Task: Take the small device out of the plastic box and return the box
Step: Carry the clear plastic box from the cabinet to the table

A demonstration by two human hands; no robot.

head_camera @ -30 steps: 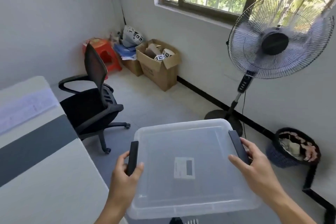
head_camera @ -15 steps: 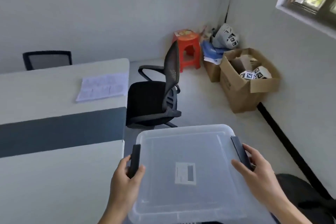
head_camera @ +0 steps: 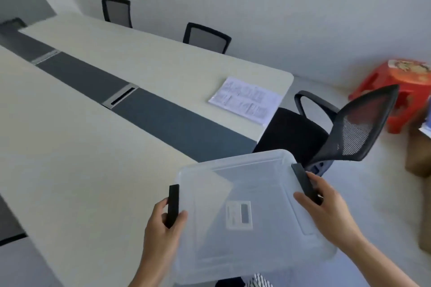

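Note:
A translucent plastic box with a closed lid and two black side latches is held in the air in front of me, its left corner over the edge of the long table. My left hand grips the left latch. My right hand grips the right latch. A white label sits in the middle of the lid. The lid is cloudy, so I cannot see any small device inside.
The cream table has a dark grey strip down its middle and a printed sheet near its far end. A black mesh office chair stands right of the table. Two more chairs stand behind it. A red stool and a cardboard box sit at the right.
My view has swung left, from the fan and window to the long table. The box stays gripped in both hands and now hangs by the table's edge.

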